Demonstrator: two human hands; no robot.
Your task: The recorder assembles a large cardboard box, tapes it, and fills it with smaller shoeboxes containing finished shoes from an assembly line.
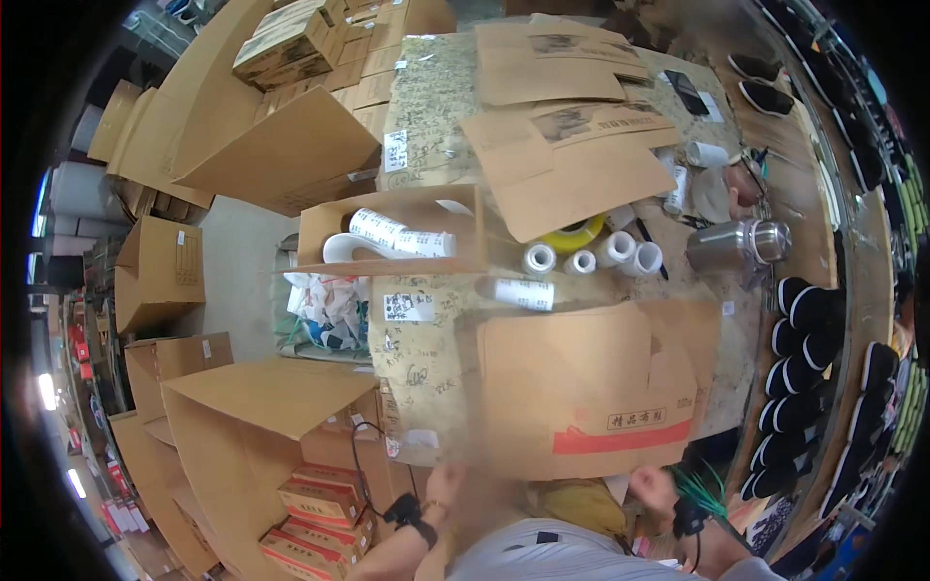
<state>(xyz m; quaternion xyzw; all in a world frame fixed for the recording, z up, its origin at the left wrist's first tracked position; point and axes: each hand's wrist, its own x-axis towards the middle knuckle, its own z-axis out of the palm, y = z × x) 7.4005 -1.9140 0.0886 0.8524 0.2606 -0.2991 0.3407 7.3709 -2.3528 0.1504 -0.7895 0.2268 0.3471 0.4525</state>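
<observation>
A flat folded carton (542, 397) with a red band lies on the near part of the table, its lower edge close to my body. My left hand (445, 486) is low, by the table's near edge, left of the carton's corner; its fingers are blurred. My right hand (655, 488) is curled closed just below the carton's near right edge, and what it holds, if anything, is hidden. Dark straps with cables sit on both wrists. Beyond the carton, a loose white label roll (524, 293) lies on its side.
An open carton (387, 269) holds label rolls. Several white rolls (581, 261) and yellow tape (572, 235) stand near a steel flask (736, 244). Flat cartons (572, 160) and a phone (686, 92) lie farther back. Open boxes (218, 416) stand left; dark shoes (799, 373) line the right.
</observation>
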